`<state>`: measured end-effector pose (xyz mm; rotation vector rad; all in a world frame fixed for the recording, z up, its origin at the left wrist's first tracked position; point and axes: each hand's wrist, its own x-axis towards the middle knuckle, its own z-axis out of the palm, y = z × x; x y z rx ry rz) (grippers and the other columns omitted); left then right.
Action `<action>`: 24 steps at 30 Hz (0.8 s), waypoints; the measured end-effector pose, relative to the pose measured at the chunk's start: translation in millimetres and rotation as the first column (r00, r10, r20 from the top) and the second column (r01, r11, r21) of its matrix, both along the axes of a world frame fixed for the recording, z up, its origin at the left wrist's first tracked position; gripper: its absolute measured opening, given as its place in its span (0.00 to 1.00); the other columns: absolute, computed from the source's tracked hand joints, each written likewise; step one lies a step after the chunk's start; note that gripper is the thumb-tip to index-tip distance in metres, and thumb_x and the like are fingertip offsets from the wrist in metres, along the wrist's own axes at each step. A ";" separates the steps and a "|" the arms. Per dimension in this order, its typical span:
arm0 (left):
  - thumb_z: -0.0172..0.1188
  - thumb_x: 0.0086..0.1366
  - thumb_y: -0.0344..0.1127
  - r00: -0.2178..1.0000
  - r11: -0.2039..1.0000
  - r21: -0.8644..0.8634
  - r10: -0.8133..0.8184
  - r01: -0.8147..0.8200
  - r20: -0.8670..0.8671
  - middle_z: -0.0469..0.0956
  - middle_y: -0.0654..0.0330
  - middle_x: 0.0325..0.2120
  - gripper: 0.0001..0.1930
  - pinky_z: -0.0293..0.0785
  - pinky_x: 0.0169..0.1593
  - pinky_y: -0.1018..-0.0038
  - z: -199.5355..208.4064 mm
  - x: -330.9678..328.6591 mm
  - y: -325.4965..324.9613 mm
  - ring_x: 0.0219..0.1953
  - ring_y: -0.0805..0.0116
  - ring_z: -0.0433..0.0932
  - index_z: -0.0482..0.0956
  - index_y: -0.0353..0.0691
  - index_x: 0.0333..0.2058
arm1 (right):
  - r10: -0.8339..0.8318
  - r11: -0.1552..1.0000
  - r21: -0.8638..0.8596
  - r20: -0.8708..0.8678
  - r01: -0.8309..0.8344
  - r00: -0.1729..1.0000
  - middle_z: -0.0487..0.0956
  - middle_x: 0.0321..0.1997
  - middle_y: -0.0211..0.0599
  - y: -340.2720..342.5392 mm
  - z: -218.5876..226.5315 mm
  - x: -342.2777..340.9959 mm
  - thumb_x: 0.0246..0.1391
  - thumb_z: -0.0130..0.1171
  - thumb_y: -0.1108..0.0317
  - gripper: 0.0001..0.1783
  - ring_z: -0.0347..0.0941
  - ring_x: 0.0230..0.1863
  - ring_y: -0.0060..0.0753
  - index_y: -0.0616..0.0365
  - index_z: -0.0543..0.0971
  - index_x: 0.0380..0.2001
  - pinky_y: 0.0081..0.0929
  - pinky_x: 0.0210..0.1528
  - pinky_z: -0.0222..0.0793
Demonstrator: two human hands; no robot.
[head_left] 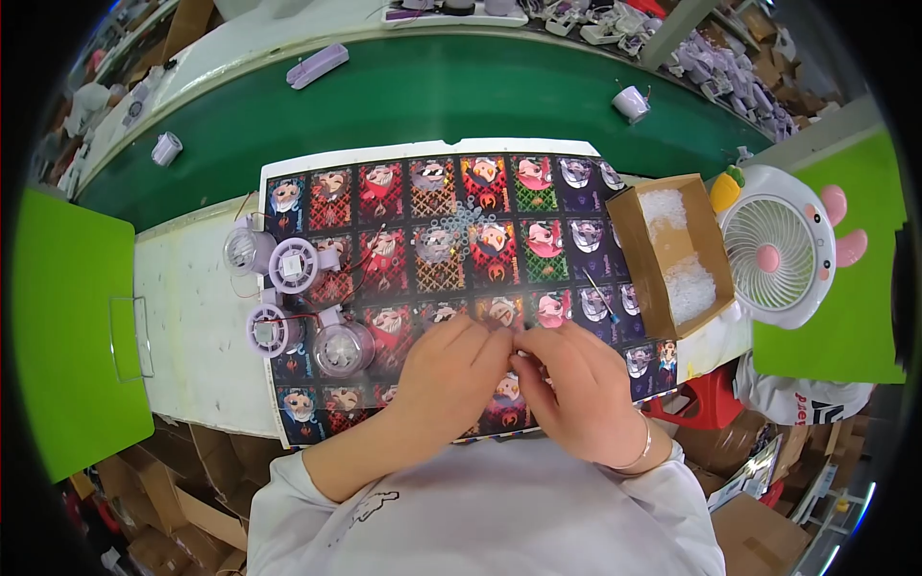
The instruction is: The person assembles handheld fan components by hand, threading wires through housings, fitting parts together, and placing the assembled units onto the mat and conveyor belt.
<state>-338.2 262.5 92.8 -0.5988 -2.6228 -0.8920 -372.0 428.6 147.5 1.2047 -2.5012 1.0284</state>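
My left hand (455,370) and my right hand (578,389) meet over the printed sheet, fingertips pinched together. Whatever small thing they hold is hidden by the fingers. Beyond them lies a loose pile of small clear rings (459,228). To the left of my left hand stand several small lilac motor housings with thin wires: one wheel-shaped housing (294,265), another with a pale square centre (273,330), and a clear round-ended one (344,349). A thin pointed tool with a blue end (602,296) lies on the sheet beyond my right hand.
An open cardboard box (642,261) holding translucent small pieces stands at the right. Beside it is a white fan (768,252) with pink ears. Across the far side runs a green conveyor belt (432,96) carrying a lilac tray (317,66) and a lilac cup-shaped part (631,104).
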 end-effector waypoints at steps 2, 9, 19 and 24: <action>0.59 0.51 0.29 0.996 1.000 0.015 0.001 0.000 -0.086 0.75 0.57 0.31 0.11 0.74 0.38 0.67 -9.3 5.2 0.2 0.36 0.61 0.75 0.77 0.35 0.35 | -0.005 1.000 -0.005 0.020 0.006 1.000 0.75 0.29 0.42 2.0 -3.5 -1.0 0.41 0.61 0.84 0.18 0.72 0.27 0.40 0.70 0.75 0.40 0.33 0.28 0.70; 0.59 0.51 0.26 0.995 0.966 0.249 0.080 -0.064 -0.053 0.78 0.53 0.36 0.12 0.76 0.43 0.61 -31.3 -2.9 -0.3 0.42 0.52 0.77 0.77 0.34 0.37 | -0.116 0.957 -0.247 0.153 0.152 0.981 0.80 0.26 0.39 6.9 -31.6 -1.7 0.46 0.62 0.83 0.11 0.75 0.22 0.29 0.63 0.78 0.35 0.24 0.22 0.68; 0.49 0.60 0.25 0.927 0.805 0.536 0.043 -0.253 0.374 0.76 0.50 0.40 0.16 0.67 0.50 0.60 -50.5 -0.2 11.2 0.44 0.50 0.72 0.77 0.35 0.46 | 0.164 0.682 -0.430 0.878 0.592 0.449 0.77 0.30 0.33 7.6 -80.3 -4.4 0.57 0.53 0.81 0.08 0.68 0.22 0.19 0.64 0.79 0.38 0.16 0.25 0.65; 0.49 0.60 0.24 0.934 0.816 0.541 -0.004 -0.203 0.357 0.78 0.51 0.40 0.17 0.67 0.49 0.61 -58.8 -4.4 9.8 0.43 0.52 0.72 0.78 0.35 0.48 | -0.185 0.932 -0.220 0.394 0.288 0.900 0.76 0.33 0.36 -7.9 -80.4 -1.7 0.50 0.59 0.84 0.10 0.70 0.26 0.22 0.62 0.81 0.36 0.20 0.27 0.66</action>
